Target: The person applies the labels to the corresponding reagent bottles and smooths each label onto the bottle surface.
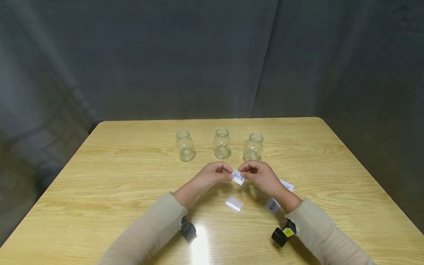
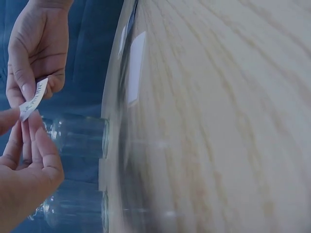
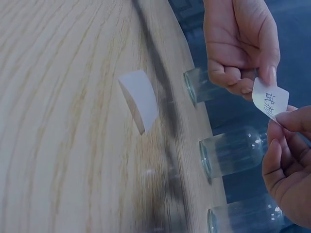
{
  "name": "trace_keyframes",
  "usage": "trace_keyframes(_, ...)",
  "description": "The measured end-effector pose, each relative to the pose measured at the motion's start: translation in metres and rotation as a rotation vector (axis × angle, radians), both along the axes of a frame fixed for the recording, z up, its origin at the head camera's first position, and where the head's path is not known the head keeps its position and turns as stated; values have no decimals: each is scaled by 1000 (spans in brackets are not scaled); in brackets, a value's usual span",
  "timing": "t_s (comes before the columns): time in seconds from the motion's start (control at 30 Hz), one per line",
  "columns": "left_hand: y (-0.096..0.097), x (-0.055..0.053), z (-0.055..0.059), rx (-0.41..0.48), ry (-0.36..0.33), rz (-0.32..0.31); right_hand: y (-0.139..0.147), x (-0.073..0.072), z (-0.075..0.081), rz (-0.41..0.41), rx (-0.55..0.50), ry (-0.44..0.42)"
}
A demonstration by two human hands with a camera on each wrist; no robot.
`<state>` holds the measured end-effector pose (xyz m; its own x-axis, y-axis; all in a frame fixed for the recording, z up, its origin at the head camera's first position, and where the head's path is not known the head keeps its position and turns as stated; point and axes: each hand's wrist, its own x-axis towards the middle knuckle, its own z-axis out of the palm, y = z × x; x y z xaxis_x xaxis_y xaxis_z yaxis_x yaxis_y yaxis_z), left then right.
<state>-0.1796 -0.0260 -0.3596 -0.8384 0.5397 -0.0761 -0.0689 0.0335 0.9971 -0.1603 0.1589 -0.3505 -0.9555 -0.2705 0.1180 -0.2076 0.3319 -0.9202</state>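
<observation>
A small white label (image 1: 237, 177) with dark handwritten characters is held up over the table between both hands. My left hand (image 1: 214, 173) pinches its left edge between thumb and fingertips. On the other side, my right hand (image 1: 261, 176) pinches the upper right part with thumb and forefinger. The right wrist view shows the label (image 3: 270, 98) slightly curved, writing visible. A glossy white piece of paper (image 1: 234, 203) lies on the table below the hands, with one side curled up in the right wrist view. Nearest the right hand stands a clear glass jar (image 1: 253, 148).
Two more open glass jars, a middle one (image 1: 222, 144) and a left one (image 1: 185, 146), stand in the same row. Two written labels, one upper (image 1: 286, 185) and one lower (image 1: 272, 205), lie partly behind the right forearm. A grey curtain (image 1: 185, 59) hangs beyond the wooden table (image 1: 109, 176).
</observation>
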Motion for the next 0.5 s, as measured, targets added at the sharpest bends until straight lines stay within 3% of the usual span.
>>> trace_keyframes(0.13,2,-2,-3,-28,13,71,-2,-1,-1,7,-20,-13)
trace_keyframes(0.37,3,-5,-6,-22,36,119,-2,-2,-1,-27,13,-20)
trace_keyframes(0.5,1,-6,-5,-6,14,163,-4,-5,-1,-31,11,-50)
